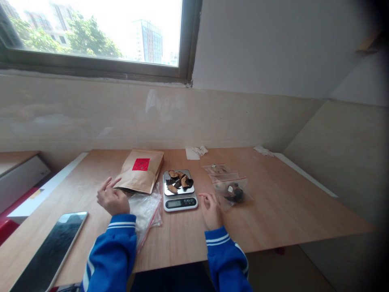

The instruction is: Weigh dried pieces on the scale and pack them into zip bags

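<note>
Dark curled slices [178,181] (leathery) on steel scale [180,202]

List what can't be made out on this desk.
Head view:
Scale readout: too small to read.
Kraft paper bag: contents hidden by the paper.
Red label: any print too small.
Zip bag tag: too small to read.
Phone: cut off by the bottom edge.

nothing legible: too small to read, the digits on the digital scale display [174,204], and the red label [141,164] on the kraft paper bag [140,171] showing no readable print.
</note>
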The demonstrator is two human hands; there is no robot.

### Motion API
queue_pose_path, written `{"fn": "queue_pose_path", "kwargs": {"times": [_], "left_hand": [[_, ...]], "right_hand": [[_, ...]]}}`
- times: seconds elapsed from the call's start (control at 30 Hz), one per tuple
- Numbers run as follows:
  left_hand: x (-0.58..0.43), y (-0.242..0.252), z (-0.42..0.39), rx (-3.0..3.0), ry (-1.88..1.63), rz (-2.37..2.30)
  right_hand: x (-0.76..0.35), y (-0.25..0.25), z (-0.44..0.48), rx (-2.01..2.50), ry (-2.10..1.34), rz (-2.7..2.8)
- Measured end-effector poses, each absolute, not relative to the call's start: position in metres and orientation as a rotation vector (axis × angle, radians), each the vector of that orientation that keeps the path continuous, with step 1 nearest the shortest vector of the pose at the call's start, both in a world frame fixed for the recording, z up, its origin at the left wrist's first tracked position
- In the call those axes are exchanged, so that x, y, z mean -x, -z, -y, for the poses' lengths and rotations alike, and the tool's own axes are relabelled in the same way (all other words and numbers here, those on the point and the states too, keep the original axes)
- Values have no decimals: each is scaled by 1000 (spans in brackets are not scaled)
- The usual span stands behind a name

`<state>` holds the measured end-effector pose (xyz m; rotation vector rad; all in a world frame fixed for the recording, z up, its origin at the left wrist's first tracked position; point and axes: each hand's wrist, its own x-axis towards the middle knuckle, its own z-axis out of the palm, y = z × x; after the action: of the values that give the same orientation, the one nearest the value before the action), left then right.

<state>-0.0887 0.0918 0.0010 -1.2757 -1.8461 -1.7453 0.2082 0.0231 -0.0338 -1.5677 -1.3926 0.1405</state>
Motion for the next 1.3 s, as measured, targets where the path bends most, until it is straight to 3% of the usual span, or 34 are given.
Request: {"fn": "queue_pose_path", "kwargs": {"times": [0.17, 0.3, 0.7, 1.0, 1.3], "left_hand": [[65, -38, -57, 1781, 1614, 1621], [61, -60, -31, 2466, 1242, 1739], [94, -4, 6, 2791, 865, 2217], [85, -24, 12, 2738, 1096, 2219], [41, -48, 26, 2744, 1543, 1818]], "right_hand": [[-214, 39, -16, 1578, -184, 1362], [-214, 38, -17, 1586, -207, 1359], [-213, 40, -18, 1534, -251, 1358], [-197, 25, 3, 1440, -369, 1439], [-126, -15, 34, 1162, -1077, 1364]]}}
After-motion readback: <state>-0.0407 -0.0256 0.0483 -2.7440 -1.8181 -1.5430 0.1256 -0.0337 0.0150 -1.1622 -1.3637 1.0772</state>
